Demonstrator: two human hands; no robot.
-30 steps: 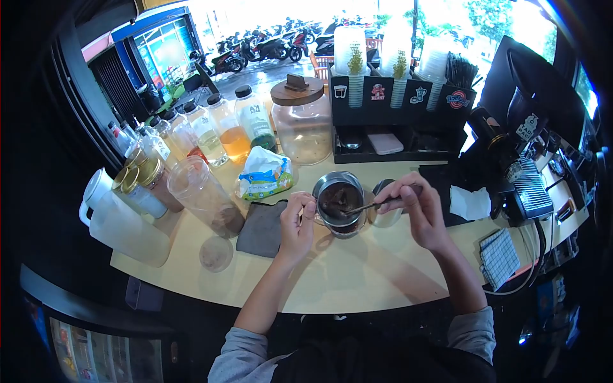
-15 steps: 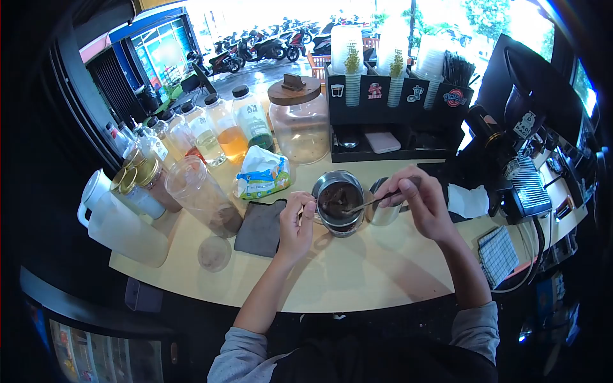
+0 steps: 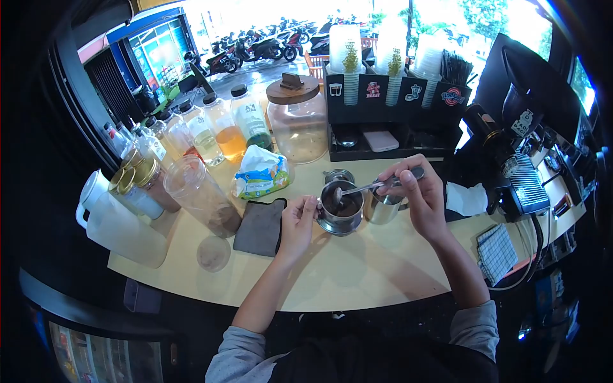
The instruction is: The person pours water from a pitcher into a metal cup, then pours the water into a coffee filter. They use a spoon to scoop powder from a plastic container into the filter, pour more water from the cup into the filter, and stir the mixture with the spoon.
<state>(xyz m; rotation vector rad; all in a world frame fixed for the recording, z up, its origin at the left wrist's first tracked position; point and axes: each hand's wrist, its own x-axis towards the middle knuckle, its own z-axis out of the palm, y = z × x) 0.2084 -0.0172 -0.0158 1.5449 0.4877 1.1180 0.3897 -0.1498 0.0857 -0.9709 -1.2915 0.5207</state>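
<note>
My left hand is closed on the side of a small metal cup with dark brown contents. Between the fingers of my right hand is a spoon, its bowl end inside the cup's mouth above the brown contents. Another metal rim shows just behind the cup; what it belongs to is partly hidden. A steel pitcher stands right of the cup, partly behind my right hand. To the left lies a folded grey cloth.
A tall clear container with brown powder, a round lid, a wipes pack and a white jug stand left. Behind are a glass jar, bottles and a black cup rack. A coffee machine is right.
The spoon has come up from the brown contents and now lies flatter, with my right hand slightly higher. The cup has shifted and tipped, uncovering the metal rim behind it.
</note>
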